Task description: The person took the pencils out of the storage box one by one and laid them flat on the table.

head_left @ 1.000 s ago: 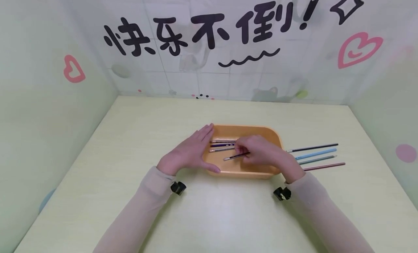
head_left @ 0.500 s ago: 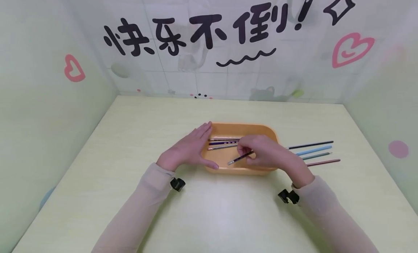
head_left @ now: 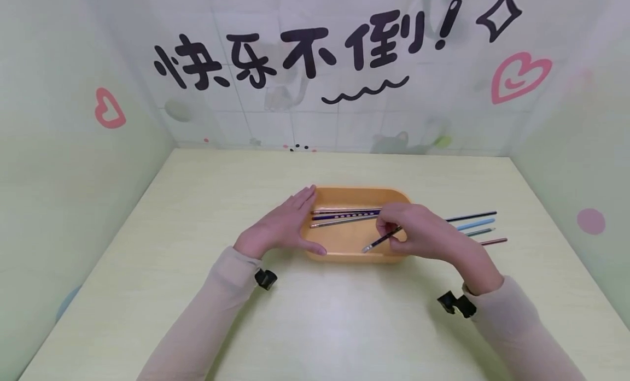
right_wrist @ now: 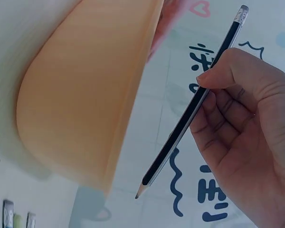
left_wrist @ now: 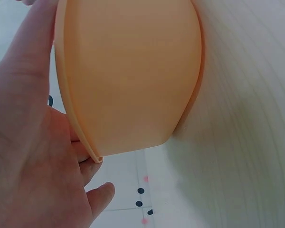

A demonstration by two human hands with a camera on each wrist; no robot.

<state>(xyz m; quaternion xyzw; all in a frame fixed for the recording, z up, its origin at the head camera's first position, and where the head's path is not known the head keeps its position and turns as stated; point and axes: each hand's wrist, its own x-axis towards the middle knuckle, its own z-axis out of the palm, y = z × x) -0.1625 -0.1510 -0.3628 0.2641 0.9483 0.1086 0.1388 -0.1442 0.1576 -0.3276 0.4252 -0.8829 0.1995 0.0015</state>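
My right hand [head_left: 418,228] pinches a black-and-silver pencil [right_wrist: 180,126] between thumb and fingers. In the right wrist view its sharpened tip points down and its eraser end up; it is above the tray's rim. The head view has it over the right part of an orange plastic tray [head_left: 339,241]. Inside, a dark purple pencil [head_left: 339,216] with pale spots and other pencils lie side by side, their right ends hidden by my right hand. My left hand [head_left: 283,225] rests with extended fingers on the tray's left end, thumb at the front rim.
To the right of the tray, on the table [head_left: 320,326], lie a black pencil [head_left: 474,216], a light blue one [head_left: 477,224], a green one [head_left: 482,232] and a reddish one [head_left: 494,242]. A printed wall covering [head_left: 315,124] stands behind the table.
My right hand has lifted the pencil and shifted right with it, uncovering more of the pencils in the tray. My left hand stays at the tray's left end.
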